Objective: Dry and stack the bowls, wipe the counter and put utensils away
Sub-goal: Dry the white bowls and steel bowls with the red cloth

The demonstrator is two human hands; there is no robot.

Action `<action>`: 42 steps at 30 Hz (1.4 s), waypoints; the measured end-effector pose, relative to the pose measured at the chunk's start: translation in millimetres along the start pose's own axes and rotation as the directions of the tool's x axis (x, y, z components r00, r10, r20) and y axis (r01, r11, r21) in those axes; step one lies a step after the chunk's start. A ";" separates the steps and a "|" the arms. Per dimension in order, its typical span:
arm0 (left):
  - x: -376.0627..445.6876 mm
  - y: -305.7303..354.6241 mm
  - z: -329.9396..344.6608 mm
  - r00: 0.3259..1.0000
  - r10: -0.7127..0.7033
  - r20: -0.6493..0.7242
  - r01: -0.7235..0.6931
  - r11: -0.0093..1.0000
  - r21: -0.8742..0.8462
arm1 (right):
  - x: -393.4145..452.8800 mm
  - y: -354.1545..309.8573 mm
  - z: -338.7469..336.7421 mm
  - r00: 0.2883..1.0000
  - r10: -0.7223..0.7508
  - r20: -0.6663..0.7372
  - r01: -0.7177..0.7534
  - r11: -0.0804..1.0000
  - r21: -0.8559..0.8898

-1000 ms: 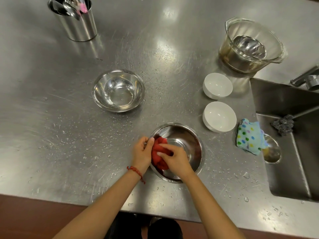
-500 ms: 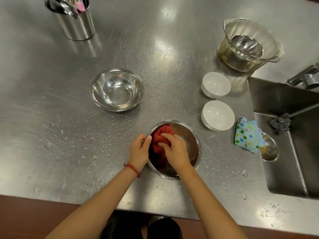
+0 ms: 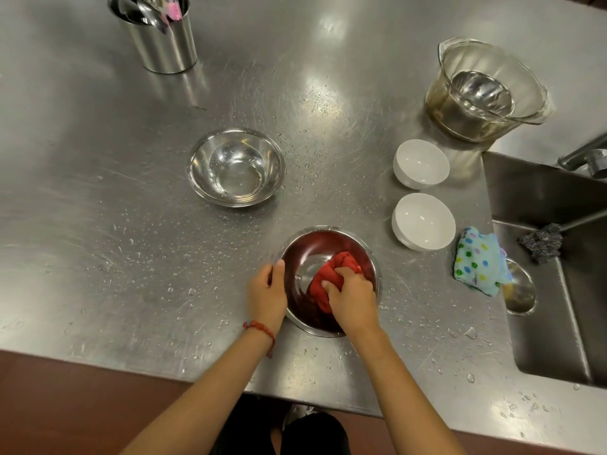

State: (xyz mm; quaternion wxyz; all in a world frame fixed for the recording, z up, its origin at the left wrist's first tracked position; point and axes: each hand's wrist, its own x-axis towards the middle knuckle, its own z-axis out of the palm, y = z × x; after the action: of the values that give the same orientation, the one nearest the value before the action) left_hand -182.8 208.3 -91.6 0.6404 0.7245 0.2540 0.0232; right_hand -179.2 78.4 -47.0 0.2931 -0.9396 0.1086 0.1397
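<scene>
Here, head view. Steel bowl (image 3: 328, 247) near the bench (image 3: 98, 257) front edge: left hand (image 3: 267, 295) grips its left rim, fingers curled over the edge; right hand (image 3: 353, 293) inside it, fingers bunched round a red cloth (image 3: 331, 267) pressed to the inner wall. Second steel bowl (image 3: 236, 167) behind, apart, wet. Two white bowls (image 3: 422, 192) to the right, just beside each other. Glass bowl (image 3: 489, 90) far right. Utensil canister (image 3: 159, 34) at the far edge, left of centre. Dotted cloth (image 3: 478, 259) at the sink (image 3: 558, 323) edge. Water drops across the bench.
</scene>
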 end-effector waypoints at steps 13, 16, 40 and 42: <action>14.5 4.1 -8.0 0.997 0.074 0.021 -0.074 0.997 0.001 | 5.9 6.4 -27.5 0.903 -0.165 0.396 0.227 0.967 -0.115; 5.4 2.6 -0.6 0.997 0.079 -0.011 -0.079 0.997 0.005 | -1.7 -1.0 -21.0 0.903 -0.192 0.383 0.191 0.981 0.040; -22.8 0.9 8.8 0.999 0.048 0.014 -0.048 0.999 0.018 | -35.1 16.2 -9.8 0.995 0.023 0.097 -0.006 0.985 -0.175; -23.8 -1.5 10.0 0.998 0.035 0.050 -0.035 0.999 -0.001 | -29.2 19.6 -7.5 0.994 0.097 -0.040 -0.104 0.959 -0.263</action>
State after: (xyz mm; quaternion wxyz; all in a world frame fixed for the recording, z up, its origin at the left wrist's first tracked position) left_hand -200.5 189.7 -87.9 0.6460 0.7292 0.2251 0.0165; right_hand -210.6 61.8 -41.7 0.1559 -0.9654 0.1404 0.1549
